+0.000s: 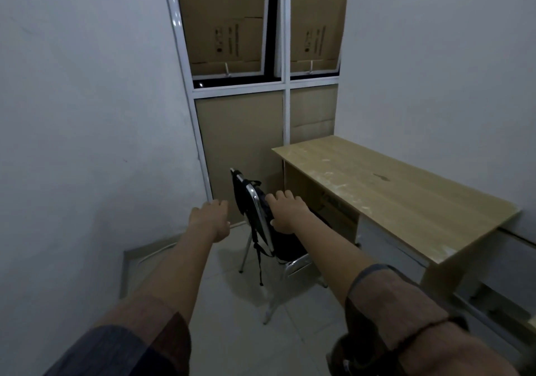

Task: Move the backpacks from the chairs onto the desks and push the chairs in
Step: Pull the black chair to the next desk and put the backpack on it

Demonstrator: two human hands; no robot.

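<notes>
A black backpack sits on a metal-framed chair that stands left of a light wooden desk, pulled out from it. My right hand is stretched forward with fingers relaxed, over the top of the backpack just past the chair's backrest; I cannot tell whether it touches the bag. My left hand reaches forward left of the chair back, fingers loosely bent, holding nothing. Black straps hang down behind the chair.
White walls close in on the left and right. A window frame backed with cardboard fills the far end. A low metal-edged step lies at the left floor. Drawers sit under the desk's near end.
</notes>
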